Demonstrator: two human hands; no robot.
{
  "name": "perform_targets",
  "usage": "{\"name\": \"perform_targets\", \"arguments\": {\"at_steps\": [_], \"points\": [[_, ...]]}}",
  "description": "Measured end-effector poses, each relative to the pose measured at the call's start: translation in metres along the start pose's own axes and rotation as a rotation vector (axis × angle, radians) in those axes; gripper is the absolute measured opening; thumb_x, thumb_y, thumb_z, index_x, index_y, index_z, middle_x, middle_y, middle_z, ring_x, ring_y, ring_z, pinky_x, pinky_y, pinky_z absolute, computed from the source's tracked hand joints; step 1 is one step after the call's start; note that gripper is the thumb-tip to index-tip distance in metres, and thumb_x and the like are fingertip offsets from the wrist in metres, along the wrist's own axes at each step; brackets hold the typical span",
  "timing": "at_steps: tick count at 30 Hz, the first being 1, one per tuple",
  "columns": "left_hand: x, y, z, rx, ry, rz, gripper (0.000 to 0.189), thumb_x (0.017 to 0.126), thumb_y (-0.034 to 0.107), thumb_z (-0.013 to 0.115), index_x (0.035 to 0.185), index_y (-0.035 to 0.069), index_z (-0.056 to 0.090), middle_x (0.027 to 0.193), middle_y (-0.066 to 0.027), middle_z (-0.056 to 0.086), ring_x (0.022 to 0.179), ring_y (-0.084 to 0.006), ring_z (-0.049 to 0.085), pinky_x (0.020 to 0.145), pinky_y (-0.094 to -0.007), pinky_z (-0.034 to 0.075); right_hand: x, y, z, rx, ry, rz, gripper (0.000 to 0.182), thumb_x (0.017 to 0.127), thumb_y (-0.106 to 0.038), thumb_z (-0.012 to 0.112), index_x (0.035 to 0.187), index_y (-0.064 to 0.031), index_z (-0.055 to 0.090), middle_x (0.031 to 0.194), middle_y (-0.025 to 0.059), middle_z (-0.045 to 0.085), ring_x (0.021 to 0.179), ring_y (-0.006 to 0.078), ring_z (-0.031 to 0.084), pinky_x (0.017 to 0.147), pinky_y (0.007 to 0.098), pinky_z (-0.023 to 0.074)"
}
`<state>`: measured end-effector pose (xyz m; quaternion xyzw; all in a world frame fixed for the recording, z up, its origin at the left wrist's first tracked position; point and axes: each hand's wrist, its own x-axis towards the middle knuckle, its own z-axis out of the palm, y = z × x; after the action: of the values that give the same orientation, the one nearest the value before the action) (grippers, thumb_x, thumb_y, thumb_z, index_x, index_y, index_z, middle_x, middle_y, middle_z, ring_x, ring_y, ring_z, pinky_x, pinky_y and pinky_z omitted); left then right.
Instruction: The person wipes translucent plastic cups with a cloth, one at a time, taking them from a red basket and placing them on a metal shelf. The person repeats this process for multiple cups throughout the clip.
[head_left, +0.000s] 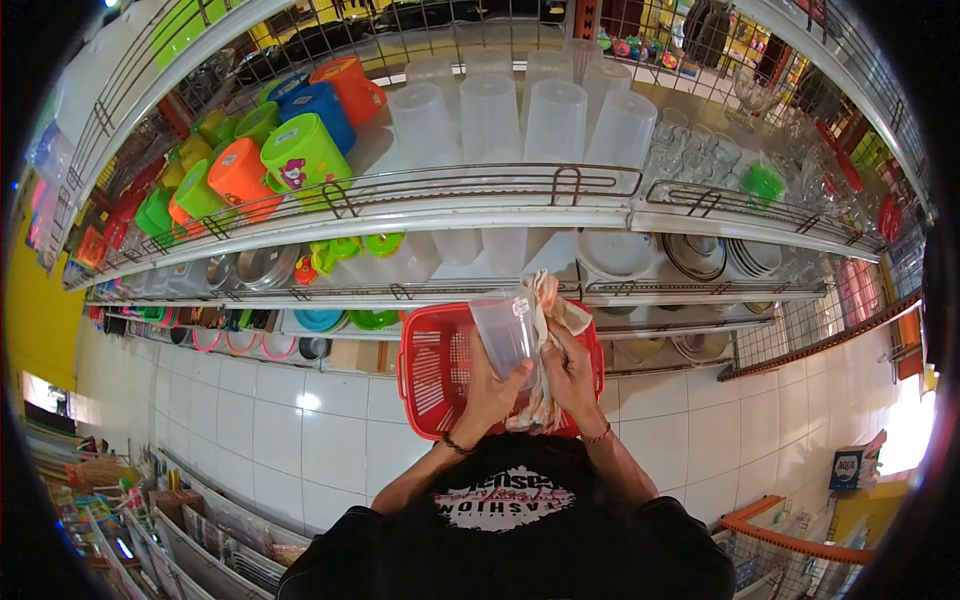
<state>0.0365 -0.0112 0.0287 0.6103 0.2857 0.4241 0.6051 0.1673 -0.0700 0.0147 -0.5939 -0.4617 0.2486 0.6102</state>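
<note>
My left hand (491, 390) grips a translucent plastic cup (502, 330), tilted, with a small price sticker near its rim. In my right hand (571, 371) is a crumpled cloth (551, 300) in white and orange, pressed against the cup's right side. Its lower end hangs below my fingers. Both hands are over a red plastic basket (429, 341) with slotted walls, which sits close against my body. The cup, the cloth and my hands hide much of the basket's inside.
Ahead, a white metal shelf with a wire guard rail (480, 176) bears several upturned translucent cups (491, 112), bright plastic mugs (304, 154) at left and glassware (694, 150) at right. Lower shelves hold plates (616, 251) and metal bowls (266, 262). White floor tiles (334, 435) lie below.
</note>
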Motion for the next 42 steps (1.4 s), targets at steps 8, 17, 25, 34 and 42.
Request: {"name": "perform_targets", "arguments": {"at_steps": [8, 17, 25, 34, 42], "points": [[0.041, 0.061, -0.055, 0.069, 0.309, 0.302, 0.083, 0.080, 0.018, 0.071, 0.140, 0.000, 0.019, 0.132, -0.0142, 0.039, 0.120, -0.0249, 0.043, 0.099, -0.0368, 0.039, -0.021, 0.010, -0.018, 0.009, -0.271, 0.028, 0.030, 0.089, -0.010, 0.058, 0.117, 0.0027, 0.059, 0.096, 0.0119, 0.066, 0.084, 0.0128, 0.061, 0.074, 0.0276, 0.0492], [0.092, 0.187, -0.089, 0.541, 0.311, 0.671, 0.071, 0.069, 0.014, 0.079, 0.128, 0.000, 0.042, 0.117, -0.0136, 0.053, 0.105, -0.0209, 0.054, 0.088, -0.0347, 0.046, -0.012, 0.007, -0.037, 0.006, -0.129, 0.050, 0.030, 0.089, -0.005, 0.057, 0.117, 0.0057, 0.057, 0.107, 0.0116, 0.065, 0.097, 0.0138, 0.058, 0.085, 0.0269, 0.0465], [0.124, 0.252, -0.085, 0.657, 0.223, 0.674, 0.062, 0.061, 0.014, 0.086, 0.112, 0.001, 0.052, 0.099, -0.0081, 0.059, 0.089, -0.0191, 0.057, 0.079, -0.0325, 0.049, -0.020, 0.008, -0.039, 0.046, -0.113, 0.127, 0.032, 0.089, -0.007, 0.057, 0.119, 0.0049, 0.057, 0.106, 0.0103, 0.066, 0.096, 0.0128, 0.059, 0.083, 0.0272, 0.0472], [0.157, 0.249, -0.055, 0.789, 0.131, 0.618, 0.069, 0.062, 0.020, 0.086, 0.116, 0.001, 0.048, 0.103, -0.0125, 0.062, 0.092, -0.0216, 0.061, 0.080, -0.0324, 0.050, -0.024, 0.012, -0.036, 0.064, -0.115, 0.123, 0.031, 0.090, -0.007, 0.057, 0.118, 0.0041, 0.057, 0.104, 0.0084, 0.065, 0.096, 0.0118, 0.058, 0.085, 0.0268, 0.0467], [0.189, 0.244, -0.034, 0.833, 0.090, 0.675, 0.065, 0.069, 0.023, 0.082, 0.122, 0.005, 0.049, 0.092, -0.0096, 0.062, 0.069, -0.0141, 0.057, 0.062, -0.0287, 0.049, -0.028, 0.014, -0.033, 0.102, -0.095, 0.119, 0.031, 0.090, -0.008, 0.057, 0.118, 0.0042, 0.057, 0.104, 0.0090, 0.065, 0.096, 0.0122, 0.058, 0.085, 0.0271, 0.0465]]}}
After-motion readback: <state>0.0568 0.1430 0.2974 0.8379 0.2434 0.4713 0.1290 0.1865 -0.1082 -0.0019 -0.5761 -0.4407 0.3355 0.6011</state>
